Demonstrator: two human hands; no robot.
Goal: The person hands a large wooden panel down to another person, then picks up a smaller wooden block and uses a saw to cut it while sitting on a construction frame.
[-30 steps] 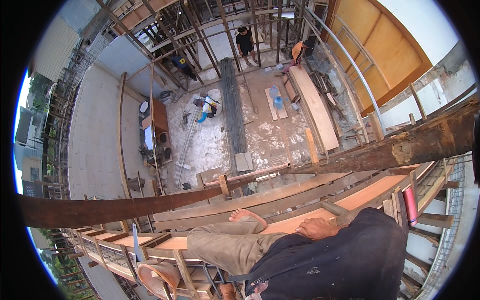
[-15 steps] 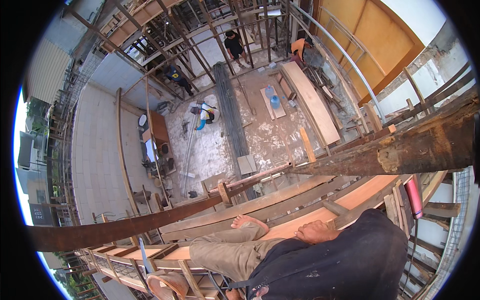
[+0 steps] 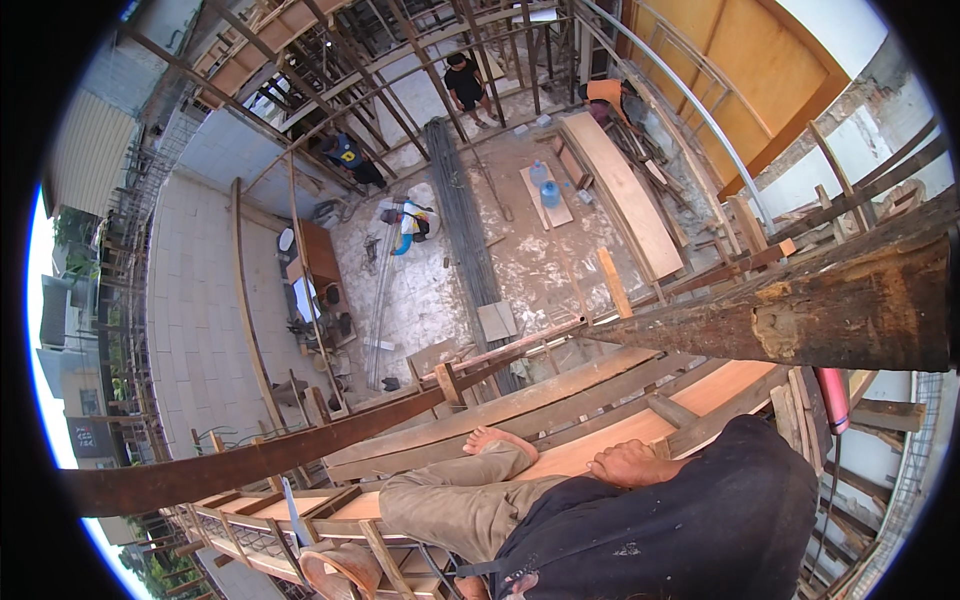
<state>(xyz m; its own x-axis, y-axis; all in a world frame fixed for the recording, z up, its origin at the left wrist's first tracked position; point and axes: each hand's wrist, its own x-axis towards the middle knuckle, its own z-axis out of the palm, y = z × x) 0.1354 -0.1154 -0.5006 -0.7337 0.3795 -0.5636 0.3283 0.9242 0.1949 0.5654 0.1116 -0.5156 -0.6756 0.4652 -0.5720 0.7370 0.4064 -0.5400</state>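
I am sitting high on a timber formwork, bare foot (image 3: 495,442) resting by the pale planks (image 3: 710,395). My right hand (image 3: 625,463) rests beside my dark shirt, fingers curled, at the wooden beam; what they hold, if anything, is hidden. My left hand (image 3: 472,585) is partly visible at the lower edge near a dark bar, its fingers hidden. A long pale blade (image 3: 292,505) stands left of my leg, above a tan bucket (image 3: 340,572). A pink cylinder (image 3: 832,398) with a dark cord hangs at the right.
Heavy weathered timber (image 3: 800,310) crosses before me. Below are a rebar bundle (image 3: 460,230), blue water jugs (image 3: 548,193), a long board (image 3: 625,200) and four co-workers: one crouched (image 3: 415,225), one standing in black (image 3: 465,85), one in orange (image 3: 605,95), one at left (image 3: 350,155).
The view has shifted slightly, raising the far floor and lowering the left beam in the picture. The co-worker in orange has bent further over. My right hand stays in place.
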